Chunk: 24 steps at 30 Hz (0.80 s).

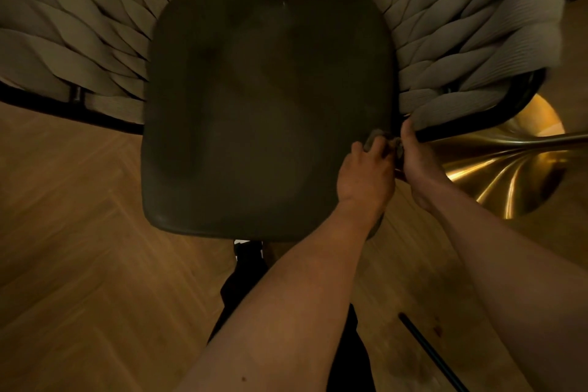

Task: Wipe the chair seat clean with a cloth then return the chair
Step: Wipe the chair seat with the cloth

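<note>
**Both hands bunched on the cloth at the seat's right front edge**

The left hand (366, 178) lies on the dark seat cushion (254, 99), fingers curled over a small grey cloth (374, 139) that shows just beyond its knuckles. The right hand (420, 165) sits touching it on the outer side, thumb stretched forward to the seat's rim; its fingers curl in toward the same cloth and seem to pinch the cloth's outer end, though that end is blurred and mostly hidden between the two hands.

The cloth rests at the cushion's right edge, near the front corner. Directly past the right thumb runs the black frame tube (477, 124) of the chair, and beyond it the woven rope side (461, 41) rises, so room on that side is tight. Outward of the right hand a shiny brass base (509, 169) flares over the floor, close to the frame tube.

To the inner side of the left hand the whole cushion lies open, broad and smooth, reaching to the far rounded edge where the rope back (79, 25) wraps round it. Toward the person, the cushion's front edge passes under the left wrist; below it is herringbone wood floor (79, 248), with a thin dark rod (429, 353) lying on the floor under the right forearm.
</note>
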Tool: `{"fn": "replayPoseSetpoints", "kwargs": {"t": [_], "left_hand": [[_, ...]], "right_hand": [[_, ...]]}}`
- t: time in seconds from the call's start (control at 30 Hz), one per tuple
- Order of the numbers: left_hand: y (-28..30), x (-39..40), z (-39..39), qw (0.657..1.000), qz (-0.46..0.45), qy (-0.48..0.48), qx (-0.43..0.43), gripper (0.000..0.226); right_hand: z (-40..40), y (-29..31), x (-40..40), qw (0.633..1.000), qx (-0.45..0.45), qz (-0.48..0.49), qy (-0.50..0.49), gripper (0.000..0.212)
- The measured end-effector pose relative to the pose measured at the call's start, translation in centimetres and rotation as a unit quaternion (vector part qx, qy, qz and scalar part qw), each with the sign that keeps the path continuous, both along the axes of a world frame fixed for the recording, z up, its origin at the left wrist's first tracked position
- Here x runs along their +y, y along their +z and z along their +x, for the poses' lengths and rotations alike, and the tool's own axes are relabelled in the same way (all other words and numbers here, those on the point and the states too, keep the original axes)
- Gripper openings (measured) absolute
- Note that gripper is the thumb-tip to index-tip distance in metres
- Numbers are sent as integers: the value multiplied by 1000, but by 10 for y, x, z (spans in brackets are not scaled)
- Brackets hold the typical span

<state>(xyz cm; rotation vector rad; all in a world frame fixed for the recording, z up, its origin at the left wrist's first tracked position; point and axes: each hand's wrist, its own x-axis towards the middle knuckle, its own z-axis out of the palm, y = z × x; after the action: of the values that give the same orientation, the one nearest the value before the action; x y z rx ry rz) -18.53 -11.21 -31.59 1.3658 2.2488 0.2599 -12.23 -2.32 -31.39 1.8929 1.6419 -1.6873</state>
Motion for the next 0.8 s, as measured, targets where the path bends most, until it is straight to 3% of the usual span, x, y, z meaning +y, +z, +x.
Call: {"fn": "replayPoseSetpoints", "kwargs": {"t": [0.07, 0.17, 0.23, 0.53, 0.8], "left_hand": [[-2, -5, -7, 1000, 9, -9, 8, 43], [-2, -18, -24, 999, 15, -23, 25, 44], [-2, -27, -39, 999, 11, -7, 42, 45], [0, -81, -114, 990, -54, 86, 99, 56], [-3, -128, -169, 974, -84, 144, 152, 52]], "right_hand": [[5, -10, 5, 999, -14, 27, 39, 114], [0, -5, 3, 995, -24, 66, 67, 70], [-7, -7, 5, 993, -28, 87, 69, 58], [-40, -9, 6, 990, -54, 95, 94, 84], [-51, -7, -3, 984, -84, 122, 100, 88]]}}
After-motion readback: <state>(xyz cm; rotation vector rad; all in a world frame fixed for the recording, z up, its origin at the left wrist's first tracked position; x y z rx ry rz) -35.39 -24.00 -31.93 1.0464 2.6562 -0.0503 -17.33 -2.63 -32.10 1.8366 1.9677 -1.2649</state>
